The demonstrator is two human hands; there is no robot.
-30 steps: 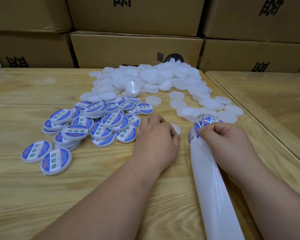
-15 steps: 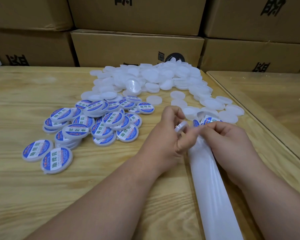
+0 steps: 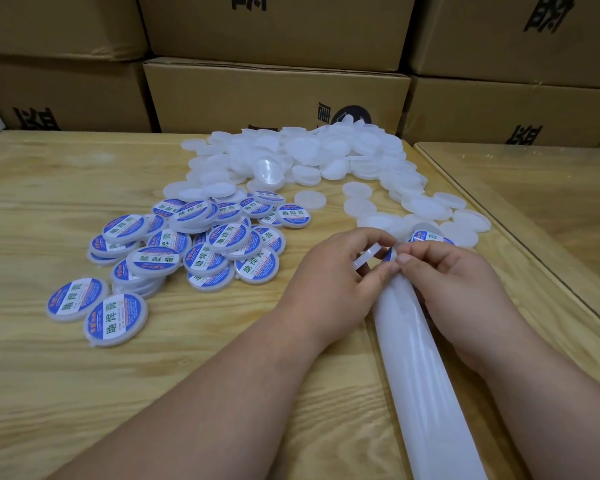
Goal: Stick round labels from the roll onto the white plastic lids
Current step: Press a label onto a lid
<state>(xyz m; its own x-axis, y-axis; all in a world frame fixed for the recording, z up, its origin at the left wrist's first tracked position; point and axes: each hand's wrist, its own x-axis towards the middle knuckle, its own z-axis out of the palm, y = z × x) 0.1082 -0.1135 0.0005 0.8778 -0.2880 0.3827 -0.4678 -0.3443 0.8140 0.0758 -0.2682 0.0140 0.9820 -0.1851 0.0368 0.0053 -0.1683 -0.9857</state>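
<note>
Roughly two dozen round white plastic lids with blue-and-white stickers (image 3: 201, 251) are already done, heaped on the left of the pale wooden table (image 3: 66, 393), so I'd call this maybe a third of the way, since the pile of bare white plastic lids (image 3: 302, 157) at the back looks a good deal bigger. Only one view here, the head cam. The left hand (image 3: 329, 282) is pinching one plain white lid (image 3: 366, 258) on edge between thumb and fingers, lifted off the table. The right hand (image 3: 444, 275) is closed on a blue round label (image 3: 390, 254) at its fingertips, held right beside that lid, so I'd guess the sticker is about to go on. A long strip of empty white backing paper (image 3: 420, 368) runs from under the hands toward the camera, with the next printed label (image 3: 426, 236) peeking out just past the right knuckles. Hard to tell: the roll itself is hidden behind the right hand, and whether the label already touches the lid I can't say. Brown cardboard boxes (image 3: 274, 95) wall off the back.
</note>
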